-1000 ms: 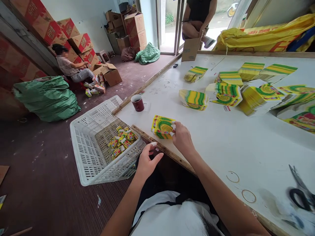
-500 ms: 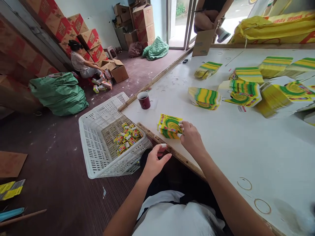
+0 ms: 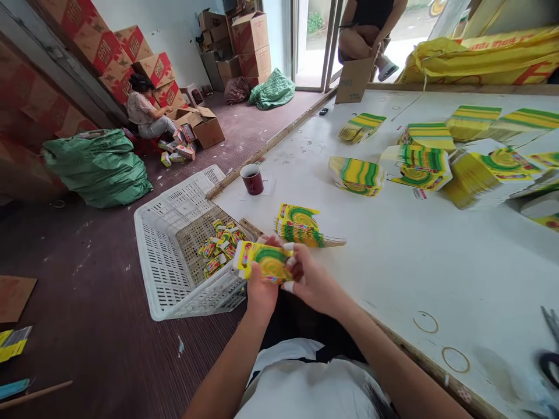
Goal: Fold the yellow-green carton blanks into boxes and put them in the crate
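Both my hands grip one flat yellow-green carton blank (image 3: pixel 264 262) in front of me, above the table's near edge. My left hand (image 3: pixel 261 291) holds it from below and my right hand (image 3: pixel 311 280) pinches its right end; white tape wraps some fingertips. Just beyond lies a small stack of the same printed blanks (image 3: pixel 301 224) on the white table (image 3: pixel 393 256). To the left on the floor stands a white plastic crate (image 3: pixel 174 256) with several folded little yellow boxes (image 3: pixel 220 244) inside.
A dark red cup (image 3: pixel 253 178) sits near the table's left edge. Larger stacks of blanks (image 3: pixel 419 160) spread across the far table. Scissors (image 3: pixel 551 349) lie at the right edge. A green sack (image 3: pixel 96 169), cardboard boxes, a seated person (image 3: pixel 146 113) and another person (image 3: pixel 367 29) at the doorway are behind.
My right hand lifted one blank off the stack and brought it toward me; my left hand rose to meet it. The stack now lies fanned out.
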Demonstrator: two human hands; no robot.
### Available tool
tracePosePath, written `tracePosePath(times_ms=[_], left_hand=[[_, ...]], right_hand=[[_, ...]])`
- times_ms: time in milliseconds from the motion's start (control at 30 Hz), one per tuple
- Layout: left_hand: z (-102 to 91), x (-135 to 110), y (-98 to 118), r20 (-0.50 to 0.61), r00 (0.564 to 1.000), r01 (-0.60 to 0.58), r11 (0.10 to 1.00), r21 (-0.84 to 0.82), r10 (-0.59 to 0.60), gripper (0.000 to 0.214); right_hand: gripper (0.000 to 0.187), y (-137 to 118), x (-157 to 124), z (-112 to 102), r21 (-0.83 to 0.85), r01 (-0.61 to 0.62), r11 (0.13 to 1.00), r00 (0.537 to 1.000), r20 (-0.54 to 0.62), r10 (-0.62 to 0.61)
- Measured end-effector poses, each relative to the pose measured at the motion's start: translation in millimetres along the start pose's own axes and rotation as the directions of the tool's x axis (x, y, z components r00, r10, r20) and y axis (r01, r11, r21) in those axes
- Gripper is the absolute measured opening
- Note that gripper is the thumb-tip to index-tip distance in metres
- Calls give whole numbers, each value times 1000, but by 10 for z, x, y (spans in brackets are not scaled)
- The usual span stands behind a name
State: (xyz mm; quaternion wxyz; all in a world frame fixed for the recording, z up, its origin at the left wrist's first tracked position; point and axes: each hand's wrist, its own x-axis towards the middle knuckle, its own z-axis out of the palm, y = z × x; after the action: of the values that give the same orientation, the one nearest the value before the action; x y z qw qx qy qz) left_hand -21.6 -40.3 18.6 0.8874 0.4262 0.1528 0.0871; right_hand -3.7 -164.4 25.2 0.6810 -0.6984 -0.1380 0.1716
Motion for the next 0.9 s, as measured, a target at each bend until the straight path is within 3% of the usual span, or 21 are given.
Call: tracePosePath(times_ms=[67, 133, 300, 367, 467, 533, 733, 900], left_hand=[[85, 11, 102, -74, 997, -41, 993, -109, 33, 58], [140, 28, 185, -133, 990, -72, 983, -172, 49, 56], [137, 36, 191, -262, 963, -86, 992, -88, 60, 61], [116, 9, 155, -224, 973, -61, 998, -18, 55, 64], [105, -46, 113, -80, 996, -30, 999, 41, 34, 67], [109, -81, 88, -16, 1000, -6, 998, 60, 7, 59], [108, -119, 31, -127, 992, 1, 998, 70, 7, 46], [102, -78, 54, -180, 982, -50, 997, 53, 59, 41]], right_hand=[[54, -18, -93, 168, 226, -38, 973, 997, 72, 22], [52, -21, -143, 285, 352, -48, 935, 996, 83, 20], [52, 37, -111, 328, 352, -121, 928, 992, 78, 100], [49, 51, -73, 263, 389, -139, 911, 990, 51, 129], [43, 14, -35, 141, 500, -142, 854, 989, 44, 139], [39, -26, -28, 90, 560, -138, 817, 990, 48, 134], [38, -18, -46, 122, 617, -166, 770, 986, 79, 149], [31, -10, -35, 162, 609, -125, 783, 985, -18, 171]])
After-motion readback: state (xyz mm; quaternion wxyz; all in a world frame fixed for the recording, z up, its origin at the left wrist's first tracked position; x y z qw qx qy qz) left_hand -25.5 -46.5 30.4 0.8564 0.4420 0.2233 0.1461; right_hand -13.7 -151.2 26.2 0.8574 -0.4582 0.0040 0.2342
